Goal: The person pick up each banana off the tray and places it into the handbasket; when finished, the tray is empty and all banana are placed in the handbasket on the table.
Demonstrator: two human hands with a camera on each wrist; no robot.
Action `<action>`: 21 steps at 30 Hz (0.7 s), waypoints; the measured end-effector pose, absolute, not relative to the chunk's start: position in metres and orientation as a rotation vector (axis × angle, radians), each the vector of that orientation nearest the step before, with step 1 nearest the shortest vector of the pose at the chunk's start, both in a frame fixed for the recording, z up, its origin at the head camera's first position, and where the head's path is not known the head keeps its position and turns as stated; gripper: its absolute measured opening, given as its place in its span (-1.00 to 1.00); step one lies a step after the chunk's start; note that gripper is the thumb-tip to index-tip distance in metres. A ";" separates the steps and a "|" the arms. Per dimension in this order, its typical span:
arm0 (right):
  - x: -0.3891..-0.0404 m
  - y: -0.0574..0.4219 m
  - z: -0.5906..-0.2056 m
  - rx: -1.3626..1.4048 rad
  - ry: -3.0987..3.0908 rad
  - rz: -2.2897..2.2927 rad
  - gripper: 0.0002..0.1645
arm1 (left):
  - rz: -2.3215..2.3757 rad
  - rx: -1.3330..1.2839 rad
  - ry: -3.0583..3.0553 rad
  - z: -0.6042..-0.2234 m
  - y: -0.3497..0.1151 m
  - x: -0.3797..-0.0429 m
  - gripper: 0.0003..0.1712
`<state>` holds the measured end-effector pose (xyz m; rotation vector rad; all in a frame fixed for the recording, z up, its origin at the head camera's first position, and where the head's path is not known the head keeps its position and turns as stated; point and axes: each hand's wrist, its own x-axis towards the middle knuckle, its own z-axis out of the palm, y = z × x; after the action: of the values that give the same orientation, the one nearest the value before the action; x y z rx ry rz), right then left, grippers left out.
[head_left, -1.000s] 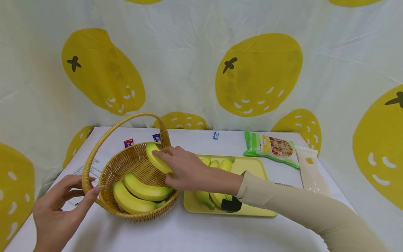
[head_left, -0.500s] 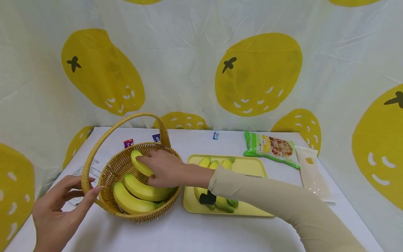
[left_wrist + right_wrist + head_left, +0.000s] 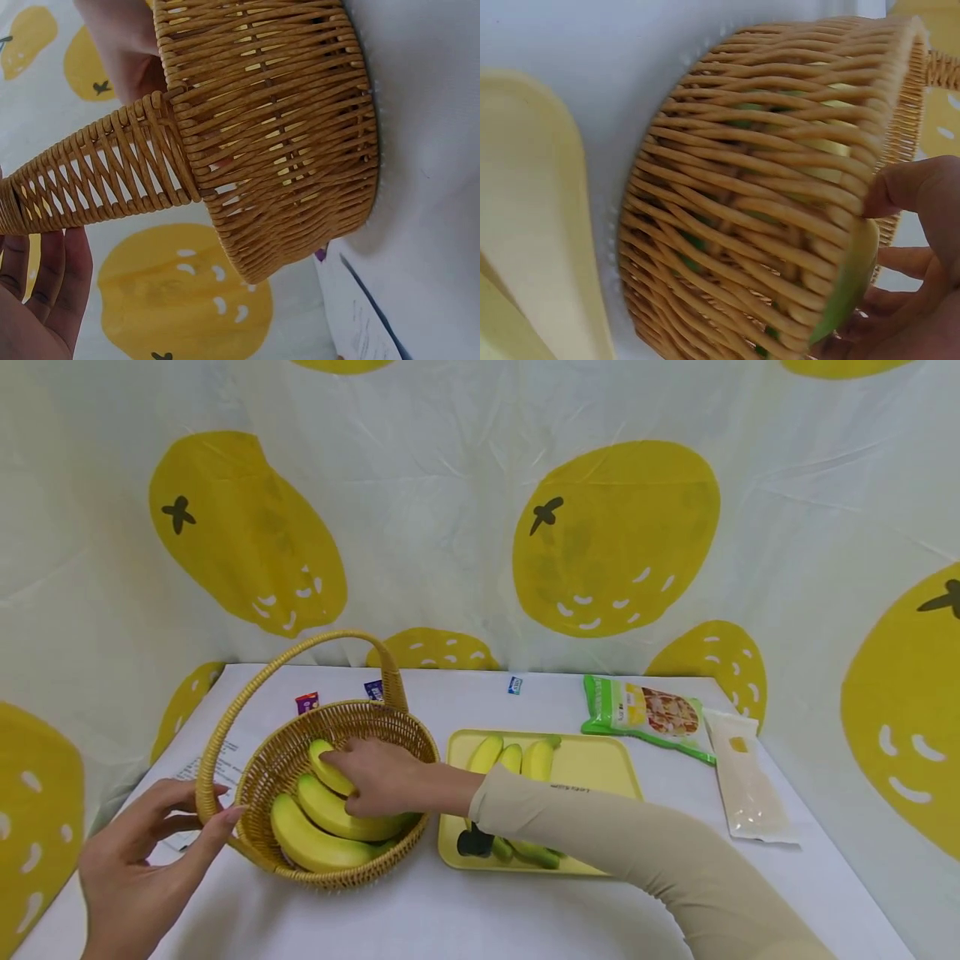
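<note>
A wicker basket (image 3: 337, 878) with a tall hoop handle (image 3: 292, 653) stands on the left of the table. My left hand (image 3: 146, 860) pinches the near foot of that handle between thumb and fingers. Down inside the basket, my right hand (image 3: 382, 774) grips a banana (image 3: 327, 766), whose far end pokes out past the fingers. Two other bananas lie in front of it, the nearest banana (image 3: 318, 837) along the basket's near side. The right wrist view has the thumb and fingers of the right hand (image 3: 922, 255) around the banana (image 3: 855, 277) at the rim.
Right of the basket, a yellow tray (image 3: 600, 760) holds several bananas (image 3: 538, 760), partly hidden under my right sleeve. Behind it lie a green food packet (image 3: 648, 714) and a pale bag (image 3: 750, 785). Small wrappers (image 3: 307, 702) and a printed sheet (image 3: 225, 760) lie around the basket.
My right hand has carried the banana left and down, from over the basket's right rim into the basket beside the other two. My left hand keeps its hold on the handle.
</note>
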<state>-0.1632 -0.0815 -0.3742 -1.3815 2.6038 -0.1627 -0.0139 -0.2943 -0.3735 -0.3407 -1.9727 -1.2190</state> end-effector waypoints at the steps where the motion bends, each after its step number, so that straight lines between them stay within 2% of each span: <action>1: -0.163 -0.082 -0.377 -1.386 2.599 -0.166 -0.12 | -1.218 -0.333 -1.977 -0.374 -0.294 -0.014 -0.54; 14: -0.162 -0.082 -0.391 -1.395 2.584 -0.147 -0.23 | -1.231 -0.331 -1.926 -0.368 -0.289 -0.010 -0.64; 21: -0.160 -0.066 -0.387 -1.524 2.659 -0.114 -0.31 | -1.231 -0.362 -1.918 -0.367 -0.286 -0.011 -0.63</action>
<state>-0.1604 -0.0656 -0.3867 -1.5237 2.6592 -0.1140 -0.0105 -0.2857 -0.3674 -0.3621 -1.9181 -1.2315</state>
